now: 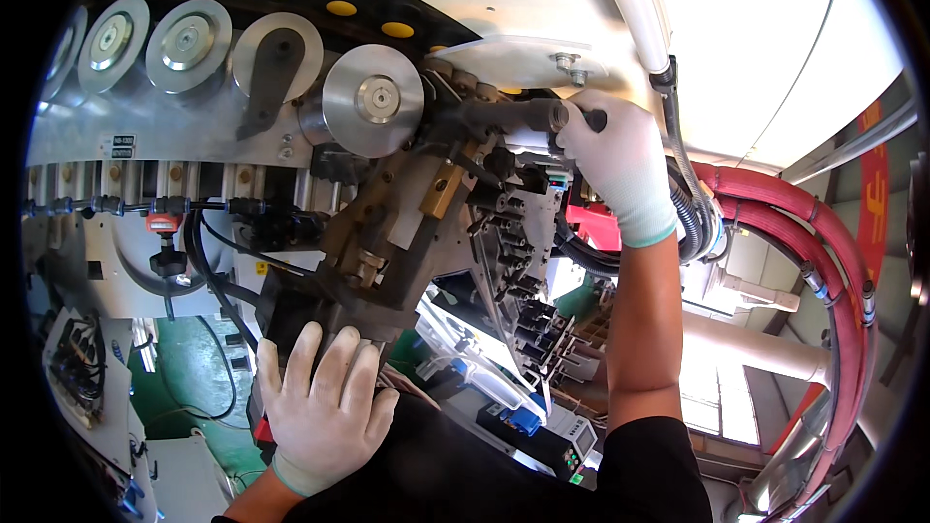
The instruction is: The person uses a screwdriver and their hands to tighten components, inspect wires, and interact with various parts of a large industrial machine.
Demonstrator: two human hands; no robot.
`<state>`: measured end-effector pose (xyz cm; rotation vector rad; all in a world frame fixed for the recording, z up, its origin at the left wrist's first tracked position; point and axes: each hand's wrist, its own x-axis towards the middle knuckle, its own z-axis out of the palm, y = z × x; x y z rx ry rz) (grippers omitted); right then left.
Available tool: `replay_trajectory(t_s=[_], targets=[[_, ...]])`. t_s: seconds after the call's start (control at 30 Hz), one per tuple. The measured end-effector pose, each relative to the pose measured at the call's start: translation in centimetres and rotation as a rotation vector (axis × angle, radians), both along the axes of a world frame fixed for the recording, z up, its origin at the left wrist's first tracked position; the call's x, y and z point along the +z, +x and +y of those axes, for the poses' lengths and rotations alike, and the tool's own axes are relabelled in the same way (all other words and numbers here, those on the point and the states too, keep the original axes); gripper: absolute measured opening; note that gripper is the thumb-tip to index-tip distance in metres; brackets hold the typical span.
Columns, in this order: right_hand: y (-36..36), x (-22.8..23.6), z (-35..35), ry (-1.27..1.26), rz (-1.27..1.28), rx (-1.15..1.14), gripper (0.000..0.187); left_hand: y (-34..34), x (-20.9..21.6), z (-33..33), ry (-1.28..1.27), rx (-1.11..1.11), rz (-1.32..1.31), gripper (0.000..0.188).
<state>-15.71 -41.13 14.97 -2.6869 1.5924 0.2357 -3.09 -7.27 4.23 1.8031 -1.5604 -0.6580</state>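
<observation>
My left hand [325,412], in a white glove, lies on the lower end of a dark metal machine assembly [387,232]. Its fingers are stretched out and slightly spread, resting against a dark block [300,315]. My right hand [620,160], also gloved in white, is raised at the far right end of a dark cylinder [509,116] with a ribbed tip. The fingers there are bent and closed; what they hold is hidden. A brass-coloured block [443,190] sits on the assembly between my hands.
Large metal rollers [373,100] line the machine at the upper left. Thick red hoses [823,261] curve down the right side. A white tube [635,0] runs above my right hand. Below stand a small control box [552,441] and a green floor [194,368].
</observation>
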Motion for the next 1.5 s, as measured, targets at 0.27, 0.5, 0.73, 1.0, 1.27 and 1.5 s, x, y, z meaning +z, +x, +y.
replay_trajectory(t_s=[0.27, 0.5, 0.73, 1.0, 1.27, 1.5], targets=[[-1.3, -1.2, 0.5, 0.007, -0.213, -0.064, 0.035, -0.1, -0.4, 0.6, -0.022, -0.039, 0.084, 0.046], [-1.0, -0.2, 1.0, 0.024, -0.123, 0.034, 0.030, -0.1, -0.1, 0.5, 0.027, -0.049, 0.080, 0.043], [-0.3, 0.1, 0.7, -0.033, -0.052, 0.014, 0.029, -0.5, -0.3, 0.7, 0.024, -0.031, 0.038, 0.041], [0.1, -0.6, 1.0, -0.170, -0.132, 0.080, 0.025, -0.6, -1.2, 0.9, -0.009, -0.038, 0.037, 0.039], [-0.8, -0.3, 0.6, -0.125, -0.230, 0.039, 0.026, 0.1, -0.4, 0.2, -0.040, -0.024, 0.059, 0.036], [-0.7, -1.2, 0.9, -0.091, -0.198, -0.076, 0.027, 0.4, -0.6, 0.4, -0.031, -0.049, -0.004, 0.036]])
